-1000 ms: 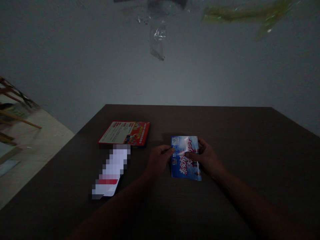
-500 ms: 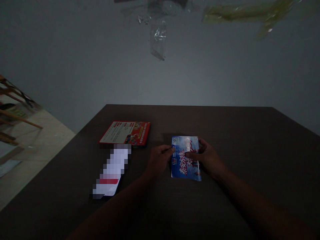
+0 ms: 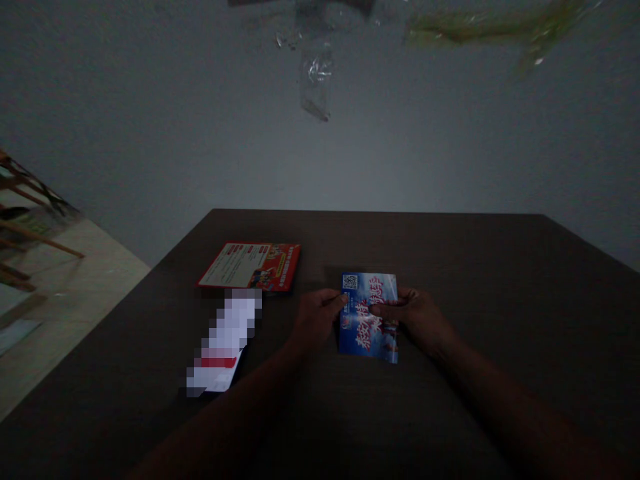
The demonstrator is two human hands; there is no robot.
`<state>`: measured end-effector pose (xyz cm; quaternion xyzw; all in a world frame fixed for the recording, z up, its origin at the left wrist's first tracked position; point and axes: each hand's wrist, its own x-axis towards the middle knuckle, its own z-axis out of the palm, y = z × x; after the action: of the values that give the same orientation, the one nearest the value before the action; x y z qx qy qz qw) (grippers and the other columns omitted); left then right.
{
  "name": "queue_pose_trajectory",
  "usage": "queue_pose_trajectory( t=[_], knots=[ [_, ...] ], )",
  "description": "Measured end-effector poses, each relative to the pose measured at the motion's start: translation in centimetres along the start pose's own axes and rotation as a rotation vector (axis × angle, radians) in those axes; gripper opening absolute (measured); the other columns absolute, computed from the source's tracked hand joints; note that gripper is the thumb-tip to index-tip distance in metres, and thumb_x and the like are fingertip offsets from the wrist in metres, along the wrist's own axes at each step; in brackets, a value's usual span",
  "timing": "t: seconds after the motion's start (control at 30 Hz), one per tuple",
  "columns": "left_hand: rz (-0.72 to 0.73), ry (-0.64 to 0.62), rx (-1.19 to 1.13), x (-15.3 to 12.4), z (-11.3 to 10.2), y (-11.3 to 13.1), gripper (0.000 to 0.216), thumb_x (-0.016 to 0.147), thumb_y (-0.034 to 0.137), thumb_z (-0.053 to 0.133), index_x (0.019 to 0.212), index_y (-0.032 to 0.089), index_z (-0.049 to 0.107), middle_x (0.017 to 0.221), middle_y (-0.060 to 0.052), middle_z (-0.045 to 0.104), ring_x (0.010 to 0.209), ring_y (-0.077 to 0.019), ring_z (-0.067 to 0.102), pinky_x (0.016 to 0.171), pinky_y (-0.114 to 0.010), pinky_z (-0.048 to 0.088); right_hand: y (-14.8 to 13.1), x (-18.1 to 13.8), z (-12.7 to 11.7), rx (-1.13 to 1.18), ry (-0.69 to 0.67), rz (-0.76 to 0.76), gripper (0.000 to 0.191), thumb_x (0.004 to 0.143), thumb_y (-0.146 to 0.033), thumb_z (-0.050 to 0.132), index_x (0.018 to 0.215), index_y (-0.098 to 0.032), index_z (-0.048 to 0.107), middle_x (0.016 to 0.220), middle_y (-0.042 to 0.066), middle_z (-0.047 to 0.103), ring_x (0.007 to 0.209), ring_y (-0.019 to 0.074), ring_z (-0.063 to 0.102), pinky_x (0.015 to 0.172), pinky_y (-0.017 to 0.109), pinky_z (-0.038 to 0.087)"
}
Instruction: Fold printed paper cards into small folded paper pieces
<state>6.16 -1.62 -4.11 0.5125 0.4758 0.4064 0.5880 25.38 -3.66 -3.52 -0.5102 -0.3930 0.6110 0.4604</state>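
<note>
Leaflet — blue, printed | left fingers clamped on left edge | right fingers clamped on right edge

Over the surface, a leaflet sits between the left hand, at its left edge, and the right hand, at its right. Left of them lies a phone, a booklet just behind it. The wall stands behind the surface.

The head camera looks forward and down over the table.
</note>
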Motion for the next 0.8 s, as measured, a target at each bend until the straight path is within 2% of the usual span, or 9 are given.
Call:
queue_pose_trajectory(
  t=[0.33, 0.5, 0.8],
  knots=[
    [-0.002, -0.002, -0.018, 0.2, -0.1, -0.3, 0.028, 0.071, 0.038, 0.066, 0.076, 0.011, 0.068, 0.068, -0.003, 0.067, 0.061, -0.0146, 0.059, 0.059, -0.025, 0.046, -0.2, -0.1, -0.6, -0.008, -0.006, -0.007, 0.037, 0.050, -0.023, 0.084, 0.084, -0.015, 0.072, 0.078, 0.006, 0.074, 0.067, 0.0190, 0.067, 0.067, 0.032, 0.053],
    [-0.006, 0.010, -0.023, 0.3, -0.3, -0.2, 0.029, 0.070, 0.039, 0.067, 0.079, 0.011, 0.068, 0.069, -0.003, 0.067, 0.061, -0.0151, 0.060, 0.060, -0.026, 0.047, -0.2, -0.1, -1.4, -0.020, -0.017, 0.005, 0.034, 0.051, -0.022, 0.084, 0.082, -0.015, 0.073, 0.075, 0.006, 0.073, 0.062, 0.0159, 0.065, 0.062, 0.028, 0.050],
    [0.016, 0.009, -0.009, 0.2, -0.6, 0.2, 0.029, 0.070, 0.040, 0.067, 0.072, 0.012, 0.068, 0.063, -0.001, 0.065, 0.055, -0.0118, 0.055, 0.055, -0.023, 0.043, -0.3, 0.1, -2.0, -0.019, -0.022, 0.024, 0.031, 0.052, -0.022, 0.083, 0.080, -0.015, 0.073, 0.073, 0.006, 0.073, 0.057, 0.0131, 0.062, 0.055, 0.025, 0.046]
  ],
)
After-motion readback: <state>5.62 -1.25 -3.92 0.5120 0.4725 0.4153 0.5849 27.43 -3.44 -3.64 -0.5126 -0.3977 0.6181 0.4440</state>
